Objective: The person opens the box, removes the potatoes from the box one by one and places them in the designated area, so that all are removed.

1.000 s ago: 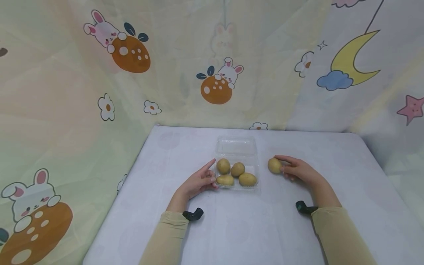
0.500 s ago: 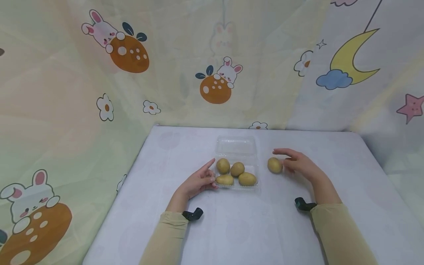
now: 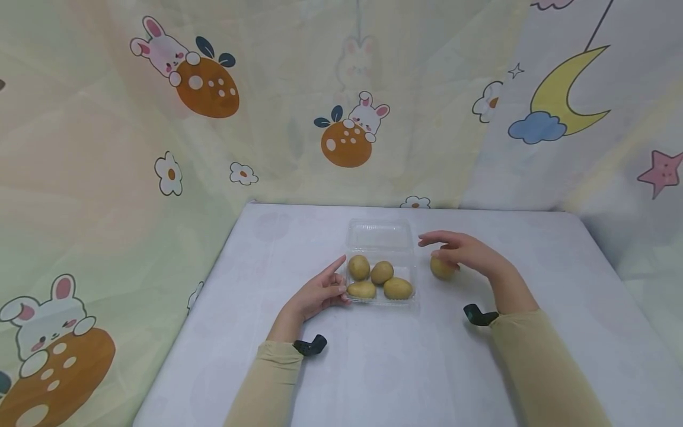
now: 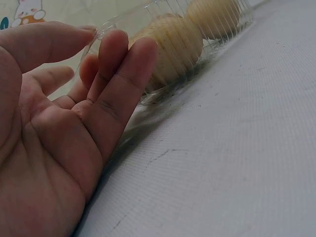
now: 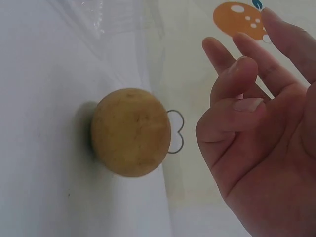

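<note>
Several potatoes (image 3: 397,289) sit in a clear plastic clamshell container (image 3: 400,303), its lid (image 3: 380,235) folded back away from me. At the container's left side, my left hand (image 3: 319,293) holds the edge: the thumb lies at the rim and the index finger points forward along the side. The left wrist view shows bent fingers (image 4: 133,74) against the ribbed wall. Another potato (image 5: 131,132) stands on the table to the container's right. My right hand (image 3: 466,252) hovers over it with loosely bent fingers, partly covering it in the head view and apart from it in the right wrist view.
A white cloth covers the table (image 3: 373,367). Patterned fabric (image 3: 288,118) with cartoon rabbits, flowers and a moon hangs at the back and sides. A dark camera mount sits on each wrist.
My right hand has let go of the lone potato, lifted and moved left above it. That potato stays on the table. The left hand keeps its place at the container.
</note>
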### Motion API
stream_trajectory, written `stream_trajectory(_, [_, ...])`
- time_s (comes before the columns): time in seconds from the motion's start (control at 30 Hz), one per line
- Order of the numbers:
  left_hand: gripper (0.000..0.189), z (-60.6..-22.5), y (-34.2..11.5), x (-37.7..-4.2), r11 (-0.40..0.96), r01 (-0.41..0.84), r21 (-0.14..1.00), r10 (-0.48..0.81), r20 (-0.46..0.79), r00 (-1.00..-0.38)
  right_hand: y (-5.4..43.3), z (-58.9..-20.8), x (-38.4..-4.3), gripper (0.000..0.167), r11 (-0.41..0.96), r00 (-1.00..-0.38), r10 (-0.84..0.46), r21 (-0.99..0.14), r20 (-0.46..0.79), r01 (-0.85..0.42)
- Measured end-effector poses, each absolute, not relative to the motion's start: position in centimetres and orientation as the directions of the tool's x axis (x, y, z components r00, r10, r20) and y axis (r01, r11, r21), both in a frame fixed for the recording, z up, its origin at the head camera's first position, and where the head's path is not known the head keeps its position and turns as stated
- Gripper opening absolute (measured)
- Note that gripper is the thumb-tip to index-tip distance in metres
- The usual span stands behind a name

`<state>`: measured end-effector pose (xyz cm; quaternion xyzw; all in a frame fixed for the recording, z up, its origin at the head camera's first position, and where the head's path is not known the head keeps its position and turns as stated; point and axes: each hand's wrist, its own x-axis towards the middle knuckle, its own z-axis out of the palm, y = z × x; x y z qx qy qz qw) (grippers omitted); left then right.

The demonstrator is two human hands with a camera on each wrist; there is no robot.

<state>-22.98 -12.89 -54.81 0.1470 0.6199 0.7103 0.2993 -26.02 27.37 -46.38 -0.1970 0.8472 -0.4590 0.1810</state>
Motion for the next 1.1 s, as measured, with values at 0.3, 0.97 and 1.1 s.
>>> stream_trajectory(0.3, [0.079,-55.0,-12.9,-23.0,-0.063,-0.236,0.970,0.617,-0.148,-0.773,25.7,-45.8,-26.7,0.040,0.550,-0.830,-0.528,-0.816,-0.178,-0.175])
stream_trajectory(0.97, [0.081,-55.0,-12.9,-22.9,-0.062,-0.242,0.968,0.606,-0.156,-0.780,22.9,-45.3,-27.8,0.037,0.590,-0.729,-0.595,-0.800,-0.337,-0.112])
stream_trajectory(1.1, [0.081,-55.0,-12.9,-22.9,-0.059,-0.240,0.969,0.606,-0.156,-0.780,22.4,-45.5,-28.0,0.040,0.580,-0.706,-0.617,-0.807,-0.349,-0.108])
